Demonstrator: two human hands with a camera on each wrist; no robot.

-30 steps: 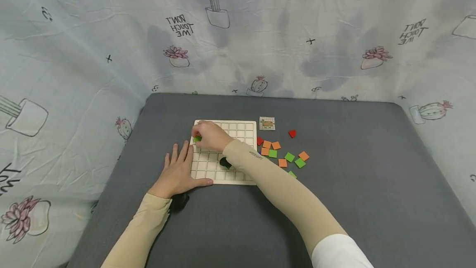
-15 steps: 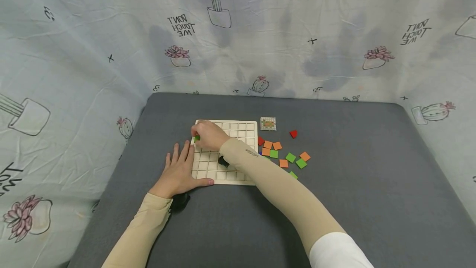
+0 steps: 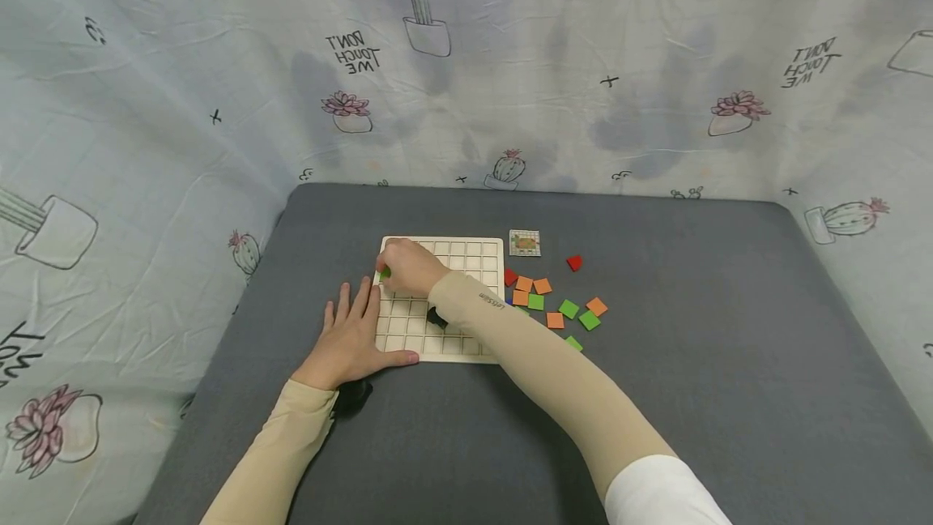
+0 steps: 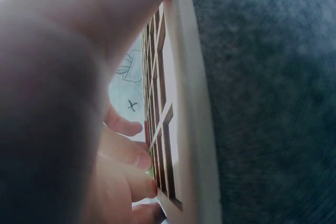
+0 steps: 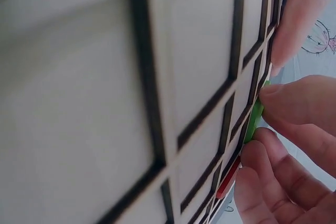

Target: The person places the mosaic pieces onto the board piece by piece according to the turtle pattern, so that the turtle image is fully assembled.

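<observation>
My right hand (image 3: pixel 411 266) reaches across a pale wooden grid board (image 3: pixel 408 339) to its left column. There the thumb and fingers pinch a green square tile (image 5: pixel 255 116), seated at or against a cell; how deep it sits I cannot tell. Close by in the right wrist view, a red tile (image 5: pixel 228 179) lies in the grid beside the fingertips. Fingers spread, my left hand (image 3: pixel 350 347) rests against the board's left side, its thumb along the near edge. Part of the board is hidden under the right hand and forearm.
Loose orange tiles (image 3: pixel 555 320), green tiles (image 3: pixel 589 320) and red pieces (image 3: pixel 574 263) are scattered right of the board. A small printed pattern card (image 3: pixel 525 243) lies behind them. The grey table (image 3: pixel 692 330) backs onto a patterned curtain (image 3: pixel 539 63).
My right hand and forearm have shifted very slightly left, with the green tile still pinched at the same column. My left hand has stayed put against the board.
</observation>
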